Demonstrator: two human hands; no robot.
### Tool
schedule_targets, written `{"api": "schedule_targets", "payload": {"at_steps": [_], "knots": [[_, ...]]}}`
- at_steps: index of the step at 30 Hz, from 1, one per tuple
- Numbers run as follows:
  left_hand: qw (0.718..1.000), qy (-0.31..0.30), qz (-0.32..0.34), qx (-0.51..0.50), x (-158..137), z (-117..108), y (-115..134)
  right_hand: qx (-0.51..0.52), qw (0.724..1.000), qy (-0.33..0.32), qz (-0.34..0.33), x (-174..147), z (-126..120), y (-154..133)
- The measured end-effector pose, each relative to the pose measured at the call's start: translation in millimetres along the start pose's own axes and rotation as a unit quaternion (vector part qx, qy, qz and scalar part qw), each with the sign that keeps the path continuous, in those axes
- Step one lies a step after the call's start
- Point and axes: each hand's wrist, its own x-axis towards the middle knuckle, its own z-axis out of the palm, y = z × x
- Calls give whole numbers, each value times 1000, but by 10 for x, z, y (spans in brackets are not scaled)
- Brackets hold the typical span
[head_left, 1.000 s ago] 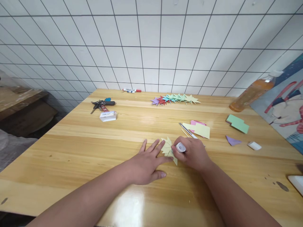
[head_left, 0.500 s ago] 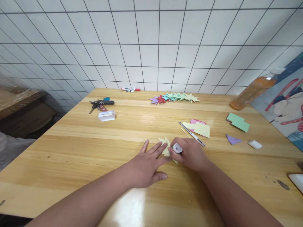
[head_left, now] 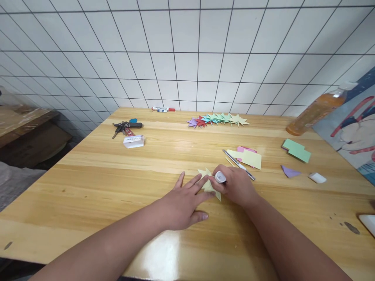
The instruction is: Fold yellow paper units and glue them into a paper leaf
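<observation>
My left hand [head_left: 187, 205] lies palm down with its fingers spread. Its fingertips press on a pale yellow folded paper star [head_left: 208, 185], whose points stick out beyond them. Closed around a thick white-ended stick [head_left: 220, 177], like a marker or glue stick, my right hand [head_left: 236, 185] rests at the star's right side. The stick stands nearly upright, and its lower tip is hidden by the fingers. Just beyond the right hand are a silver craft knife [head_left: 239, 164] and yellow paper pieces [head_left: 252, 159] over pink ones [head_left: 241, 149].
Along the back lie a row of colored paper stars [head_left: 222, 118] and a red-capped marker [head_left: 163, 109]. Keys [head_left: 127, 125] and a small white box [head_left: 134, 141] sit left. To the right are green paper [head_left: 296, 150], a purple triangle [head_left: 290, 171], an eraser [head_left: 317, 178] and a bottle [head_left: 320, 109].
The right hand and stick have shifted slightly up, and more of the star's lower part shows. The left hand stays spread on the star. The whole view has moved a little.
</observation>
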Motion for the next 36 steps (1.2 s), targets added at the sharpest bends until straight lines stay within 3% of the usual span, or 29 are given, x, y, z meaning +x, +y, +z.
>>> {"api": "schedule_targets", "payload": {"at_steps": [6, 11, 21, 36], "knots": [[1000, -11, -2, -1, -3, -18, 5, 4, 999, 40, 30, 8, 27, 77], [1000, -7, -3, -6, -13, -19, 6, 96, 987, 111, 67, -32, -100, 212], [1000, 2, -5, 2, 1, -14, 13, 81, 995, -55, -13, -33, -127, 192], [999, 30, -30, 2, 35, 16, 108, 51, 996, -47, -51, -37, -104, 135]]}}
